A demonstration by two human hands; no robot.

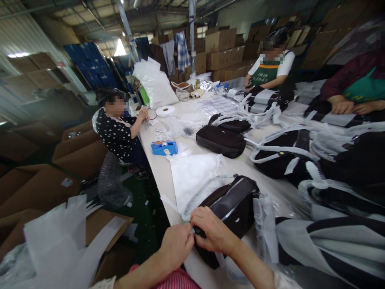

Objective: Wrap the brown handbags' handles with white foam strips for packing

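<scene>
A black handbag [233,204] lies on the table in front of me, a glossy dark strip along its top and clear plastic around its handle. At the bag's near left end, my left hand [177,242] and my right hand [210,230] meet, both with fingers closed. The right hand grips the bag's corner. Between the left fingertips is a pinched bit that I cannot make out. White wrapping sheet [192,176] lies flat just beyond the bag. Beside its right end stands a crumpled clear plastic sleeve [264,224].
Other black bags [221,140] with white-wrapped handles crowd the table's right side. A blue tape dispenser [164,148] and a white tape roll [165,111] stand along the left edge. Three other people work around the table. Open cardboard boxes [39,188] fill the floor at left.
</scene>
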